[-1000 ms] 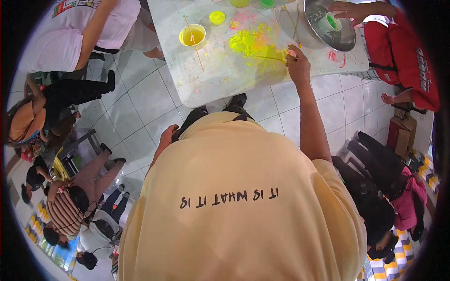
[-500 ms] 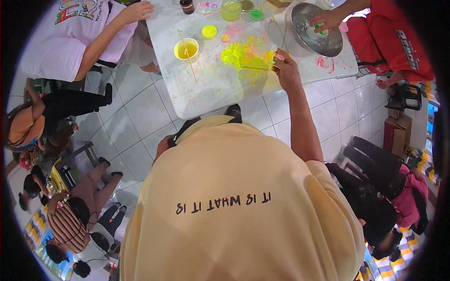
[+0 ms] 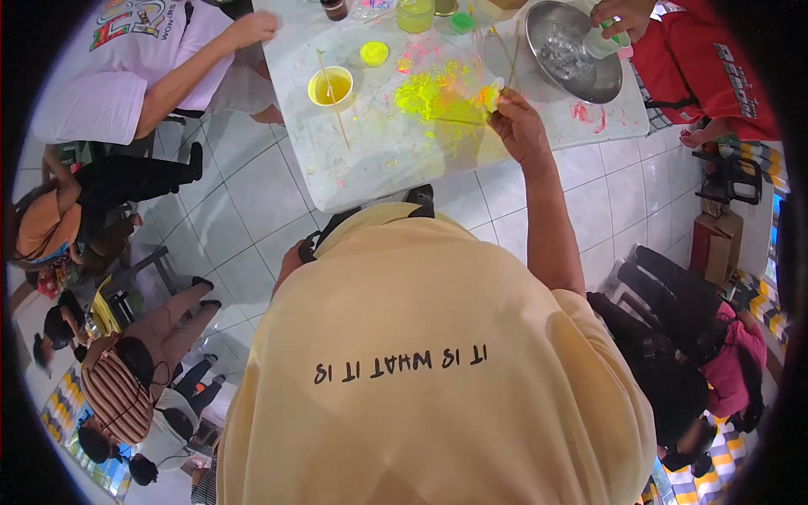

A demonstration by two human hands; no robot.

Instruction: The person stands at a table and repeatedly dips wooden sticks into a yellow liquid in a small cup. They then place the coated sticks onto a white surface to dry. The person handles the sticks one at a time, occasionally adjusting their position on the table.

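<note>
Over the right-middle of the table (image 3: 370,181), my right hand (image 3: 520,124) is closed in a pinch on a small crumpled white wad (image 3: 489,98) stained yellow and orange. It looks like tissue or cloth. Just left of it a bright yellow powdery smear (image 3: 433,97) with pink patches covers the tabletop. A thin dark stick lies along the smear's near edge. Down at my waist, my left hand (image 3: 291,259) is mostly behind my shirt beside something black; its fingers are hidden. A white cup of amber liquid (image 3: 331,87) with a stick across it stands left of the smear.
A yellow round lid or tub (image 3: 374,54), a greenish jar (image 3: 415,15) and a green lid (image 3: 461,23) sit farther back. At right, a co-worker's hand (image 3: 624,17) holds a white cup over a metal bowl (image 3: 551,63). Another person's arm reaches in at left.
The wad in my right hand has turned, showing its yellow-orange side. The co-worker at right has lifted the cup from inside the bowl and tilted it near the rim.
</note>
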